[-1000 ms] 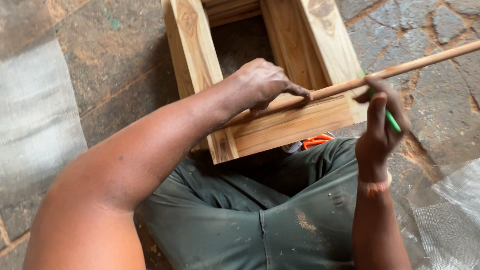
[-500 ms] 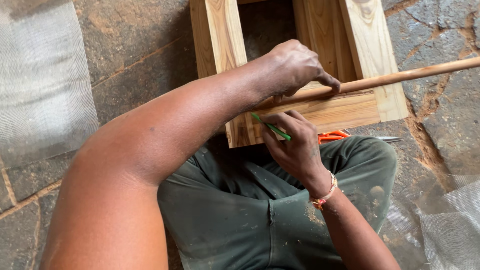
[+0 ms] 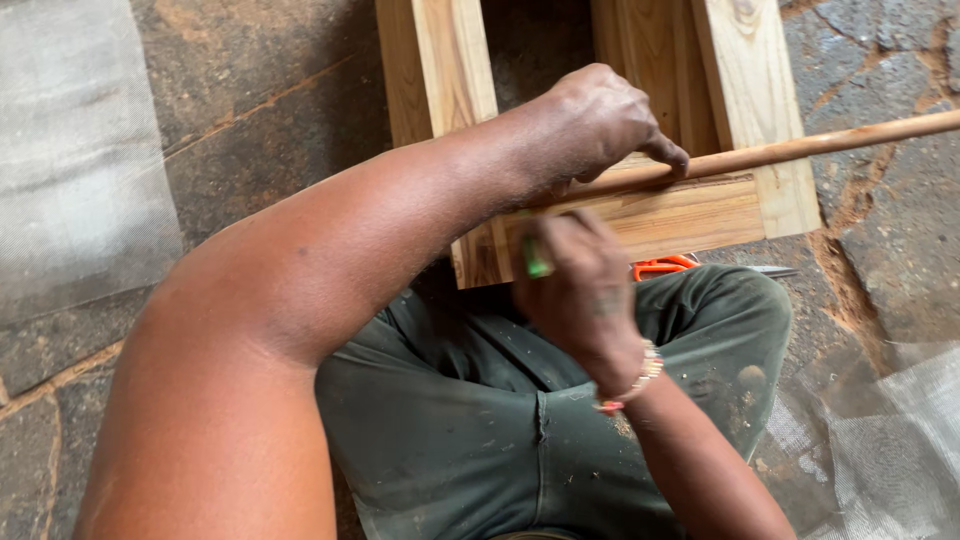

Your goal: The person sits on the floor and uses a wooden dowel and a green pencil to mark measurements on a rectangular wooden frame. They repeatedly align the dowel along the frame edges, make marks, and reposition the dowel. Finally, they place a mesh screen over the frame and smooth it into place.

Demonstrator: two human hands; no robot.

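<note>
- My left hand [image 3: 600, 125] presses the wooden rod [image 3: 800, 150] flat against the near rail of the wooden frame [image 3: 690, 215].
- My right hand [image 3: 580, 290], closed around a green pencil [image 3: 537, 262], works at the rail's near-left face.
- Step, as I judge it: marking the rail; next calls for a steady rod.

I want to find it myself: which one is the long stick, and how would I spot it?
Find the pale wooden frame on the stone floor. Across its near rail lies the wooden rod, pinned by the left hand. It alone is round, thin and reddish-brown; the frame's boards are flat.
</note>
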